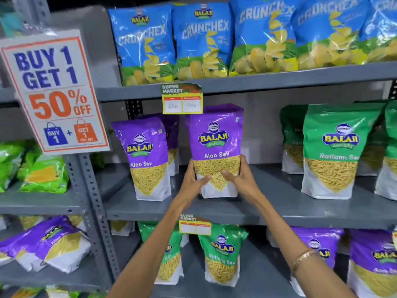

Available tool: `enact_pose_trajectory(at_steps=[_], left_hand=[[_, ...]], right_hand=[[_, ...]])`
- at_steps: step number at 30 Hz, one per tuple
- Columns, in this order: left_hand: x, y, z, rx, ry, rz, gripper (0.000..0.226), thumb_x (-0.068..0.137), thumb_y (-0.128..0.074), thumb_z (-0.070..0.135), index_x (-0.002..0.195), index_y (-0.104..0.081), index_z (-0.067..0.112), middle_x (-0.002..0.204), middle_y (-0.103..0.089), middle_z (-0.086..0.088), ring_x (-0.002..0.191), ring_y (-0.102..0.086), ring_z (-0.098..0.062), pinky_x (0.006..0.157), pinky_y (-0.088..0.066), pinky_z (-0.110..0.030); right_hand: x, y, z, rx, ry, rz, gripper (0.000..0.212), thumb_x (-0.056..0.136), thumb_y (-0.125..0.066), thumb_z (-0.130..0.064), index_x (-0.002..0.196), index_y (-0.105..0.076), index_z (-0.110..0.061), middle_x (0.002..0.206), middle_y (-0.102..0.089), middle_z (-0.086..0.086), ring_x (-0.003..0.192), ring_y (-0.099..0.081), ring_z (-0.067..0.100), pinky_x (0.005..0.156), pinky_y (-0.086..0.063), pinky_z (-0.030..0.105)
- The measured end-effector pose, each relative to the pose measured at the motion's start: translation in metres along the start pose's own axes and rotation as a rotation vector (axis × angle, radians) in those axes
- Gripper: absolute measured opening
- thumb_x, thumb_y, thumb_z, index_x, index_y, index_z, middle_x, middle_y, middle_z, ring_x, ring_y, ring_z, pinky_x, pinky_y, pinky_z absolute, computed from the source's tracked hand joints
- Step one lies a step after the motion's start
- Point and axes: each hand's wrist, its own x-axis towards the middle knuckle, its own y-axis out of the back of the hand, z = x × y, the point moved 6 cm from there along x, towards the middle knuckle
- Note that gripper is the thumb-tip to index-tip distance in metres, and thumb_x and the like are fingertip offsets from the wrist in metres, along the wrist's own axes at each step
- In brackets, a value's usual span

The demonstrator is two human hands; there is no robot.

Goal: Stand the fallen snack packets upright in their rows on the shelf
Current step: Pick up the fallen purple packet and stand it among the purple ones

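Observation:
A purple Aloo Sev packet (216, 136) stands upright at the middle of the grey middle shelf (279, 209). My left hand (194, 179) grips its lower left side and my right hand (240, 175) grips its lower right side, thumbs on the front. A second purple Aloo Sev packet (148, 158) stands upright just to its left, with another purple packet (173, 134) behind it. Green Ratlami Sev packets (335, 151) stand upright to the right on the same shelf.
Blue Crunchex bags (202, 39) fill the top shelf. A price tag (182, 100) hangs from the shelf edge above the held packet. A "Buy 1 Get 1" sign (53, 91) hangs at left. On the left rack's lower shelf, purple packets (49, 244) lie tilted.

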Motion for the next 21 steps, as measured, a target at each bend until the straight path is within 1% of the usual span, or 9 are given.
enact_pose_trajectory(at_steps=[3, 6, 8, 9, 12, 15, 17, 19, 21], left_hand=[[0.023, 0.020, -0.015, 0.033, 0.039, 0.024, 0.072, 0.087, -0.070, -0.010, 0.147, -0.037, 0.012, 0.139, -0.061, -0.010, 0.121, -0.061, -0.016, 0.095, -0.054, -0.020], [0.026, 0.033, -0.039, 0.058, 0.089, 0.007, 0.072, 0.089, -0.072, -0.003, 0.148, -0.038, 0.015, 0.146, -0.059, -0.007, 0.133, -0.058, -0.022, 0.108, -0.050, -0.038], [0.021, 0.037, -0.054, 0.018, 0.142, -0.015, 0.072, 0.090, -0.074, 0.006, 0.151, -0.038, 0.017, 0.148, -0.059, -0.005, 0.138, -0.056, -0.022, 0.113, -0.046, -0.041], [0.020, 0.039, -0.060, -0.004, 0.163, -0.023, 0.073, 0.089, -0.076, 0.007, 0.151, -0.038, 0.016, 0.148, -0.060, -0.005, 0.139, -0.055, -0.022, 0.114, -0.046, -0.041], [0.021, 0.043, -0.072, 0.024, 0.216, -0.098, 0.087, 0.069, -0.089, 0.008, 0.144, -0.044, 0.015, 0.144, -0.063, -0.003, 0.137, -0.057, -0.022, 0.114, -0.046, -0.045], [0.024, 0.045, -0.079, 0.101, 0.258, -0.151, 0.092, 0.052, -0.092, 0.000, 0.131, -0.053, 0.025, 0.136, -0.068, 0.002, 0.132, -0.060, -0.023, 0.108, -0.052, -0.050], [0.026, 0.047, -0.084, 0.117, 0.258, -0.144, 0.092, 0.046, -0.093, 0.004, 0.125, -0.058, 0.035, 0.133, -0.070, 0.006, 0.129, -0.062, -0.021, 0.106, -0.054, -0.051], [0.028, 0.048, -0.089, 0.112, 0.262, -0.133, 0.092, 0.044, -0.094, 0.008, 0.125, -0.060, 0.036, 0.131, -0.072, 0.007, 0.127, -0.064, -0.019, 0.105, -0.054, -0.051], [0.025, 0.047, -0.083, 0.133, 0.280, -0.139, 0.085, 0.049, -0.093, 0.001, 0.123, -0.062, 0.028, 0.126, -0.074, 0.005, 0.119, -0.069, -0.015, 0.102, -0.057, -0.045]], right_hand=[[0.023, -0.020, 0.015, 0.043, -0.010, 0.001, 0.056, 0.083, -0.076, -0.001, 0.122, -0.047, -0.028, 0.123, -0.064, 0.014, 0.107, -0.065, 0.020, 0.092, -0.056, 0.041], [0.029, -0.036, 0.037, 0.045, -0.065, -0.009, 0.053, 0.085, -0.073, 0.004, 0.124, -0.045, -0.018, 0.118, -0.064, 0.011, 0.104, -0.064, 0.020, 0.083, -0.059, 0.026], [0.029, -0.037, 0.050, 0.070, -0.115, -0.001, 0.049, 0.086, -0.074, -0.001, 0.123, -0.045, -0.016, 0.119, -0.064, 0.010, 0.108, -0.064, 0.023, 0.083, -0.059, 0.024], [0.029, -0.037, 0.053, 0.058, -0.131, -0.023, 0.051, 0.087, -0.075, -0.006, 0.126, -0.045, -0.016, 0.124, -0.065, 0.009, 0.112, -0.064, 0.023, 0.087, -0.059, 0.026], [0.024, -0.033, 0.064, -0.091, -0.197, -0.174, 0.071, 0.080, -0.083, -0.017, 0.138, -0.043, -0.015, 0.135, -0.062, 0.003, 0.125, -0.060, 0.018, 0.103, -0.051, 0.033], [0.019, -0.030, 0.072, -0.186, -0.218, -0.271, 0.096, 0.069, -0.090, -0.010, 0.146, -0.034, -0.016, 0.140, -0.054, -0.002, 0.129, -0.053, 0.013, 0.100, -0.045, 0.014], [0.020, -0.030, 0.073, -0.202, -0.220, -0.282, 0.099, 0.066, -0.091, -0.005, 0.146, -0.034, -0.018, 0.141, -0.053, -0.002, 0.129, -0.052, 0.013, 0.093, -0.044, 0.004], [0.019, -0.031, 0.072, -0.214, -0.233, -0.260, 0.092, 0.066, -0.090, -0.004, 0.140, -0.038, -0.022, 0.141, -0.055, 0.000, 0.127, -0.054, 0.015, 0.093, -0.045, 0.007], [0.016, -0.032, 0.072, -0.235, -0.232, -0.241, 0.092, 0.065, -0.091, -0.011, 0.141, -0.040, -0.020, 0.141, -0.056, 0.002, 0.128, -0.055, 0.018, 0.103, -0.046, 0.022]])
